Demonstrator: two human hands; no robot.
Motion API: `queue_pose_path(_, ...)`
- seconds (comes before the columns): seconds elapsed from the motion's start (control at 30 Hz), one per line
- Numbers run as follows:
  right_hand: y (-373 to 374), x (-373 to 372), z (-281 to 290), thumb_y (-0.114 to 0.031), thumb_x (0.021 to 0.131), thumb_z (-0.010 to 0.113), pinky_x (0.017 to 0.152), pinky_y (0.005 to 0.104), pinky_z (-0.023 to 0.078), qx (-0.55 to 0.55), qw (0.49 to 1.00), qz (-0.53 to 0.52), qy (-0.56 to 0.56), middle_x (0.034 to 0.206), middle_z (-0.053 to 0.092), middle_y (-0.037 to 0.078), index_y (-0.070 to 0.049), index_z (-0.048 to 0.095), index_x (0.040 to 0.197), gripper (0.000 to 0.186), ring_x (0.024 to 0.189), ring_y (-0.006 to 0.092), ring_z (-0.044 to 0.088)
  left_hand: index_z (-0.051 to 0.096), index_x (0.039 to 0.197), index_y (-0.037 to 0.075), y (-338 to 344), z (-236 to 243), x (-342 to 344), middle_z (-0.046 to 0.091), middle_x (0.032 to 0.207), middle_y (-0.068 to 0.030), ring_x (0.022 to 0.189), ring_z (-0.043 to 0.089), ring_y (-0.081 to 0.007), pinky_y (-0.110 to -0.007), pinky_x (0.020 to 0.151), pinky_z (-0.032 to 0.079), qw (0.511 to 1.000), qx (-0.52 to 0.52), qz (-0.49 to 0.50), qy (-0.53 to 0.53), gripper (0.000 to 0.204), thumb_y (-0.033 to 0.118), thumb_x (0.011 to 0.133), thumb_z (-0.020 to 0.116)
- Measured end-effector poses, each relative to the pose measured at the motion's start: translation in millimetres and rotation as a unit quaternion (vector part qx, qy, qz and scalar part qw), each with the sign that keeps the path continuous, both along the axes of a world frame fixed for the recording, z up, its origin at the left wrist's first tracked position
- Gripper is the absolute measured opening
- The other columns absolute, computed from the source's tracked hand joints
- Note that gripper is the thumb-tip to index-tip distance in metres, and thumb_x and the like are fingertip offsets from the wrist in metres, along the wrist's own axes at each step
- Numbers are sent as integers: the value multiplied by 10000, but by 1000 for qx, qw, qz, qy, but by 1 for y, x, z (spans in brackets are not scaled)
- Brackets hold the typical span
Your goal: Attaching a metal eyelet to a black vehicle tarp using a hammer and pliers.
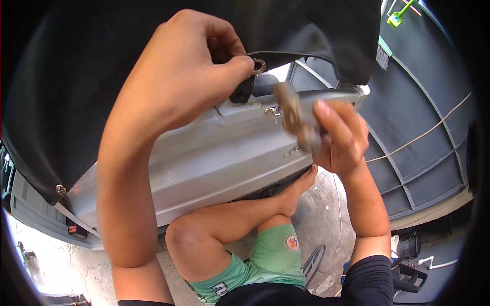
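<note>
My left hand (186, 76) is closed in a pinch at the edge of a black sheet cover (102, 56), with thumb and fingertips beside a worn metal ring (259, 66) there. My right hand (344, 135) is closed around a tan-grey metal tool (290, 109). Motion smears this tool, so its exact kind cannot be made out. It is apart from the ring, below and to its right. Behind the tool, a small shiny metal latch (273, 110) sits on a silver vehicle panel (214, 158). A second metal fitting (60, 189) shows at the cover's lower left corner.
My bent leg (229, 214) lies beside the silver panel over a concrete floor (326, 214). A dark ribbed wall (403, 122) with a loose cable (423, 133) stands at right. Brushes (384, 53) hang at upper right. A black-handled object (408, 278) is at lower right.
</note>
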State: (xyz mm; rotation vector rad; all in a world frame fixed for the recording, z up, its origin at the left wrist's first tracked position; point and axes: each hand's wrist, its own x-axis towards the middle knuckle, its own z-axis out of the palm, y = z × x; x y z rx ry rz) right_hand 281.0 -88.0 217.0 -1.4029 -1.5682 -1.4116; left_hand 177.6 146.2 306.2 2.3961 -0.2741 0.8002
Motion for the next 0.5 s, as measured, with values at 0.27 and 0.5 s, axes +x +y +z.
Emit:
queue_pose_path(0.27,-26,23,3,-121,679,801,496,291,424,-141,985,-59,-82,867,618,89,-157,733,1212,539,593,186,548,692,883,-62,-10,-8,-6,695,758,-61,704,615,-95,-239,686,494,1000,5,25,-14,197,124,832,727)
queue_pose_path(0.5,-20,26,22,-180,660,795,516,280,412,-182,969,-84,-141,872,584,52,-280,743,1265,615,618,180,542,689,937,-61,-22,-32,-5,695,824,-61,786,619,-90,-229,740,492,982,46,105,-153,139,59,878,728)
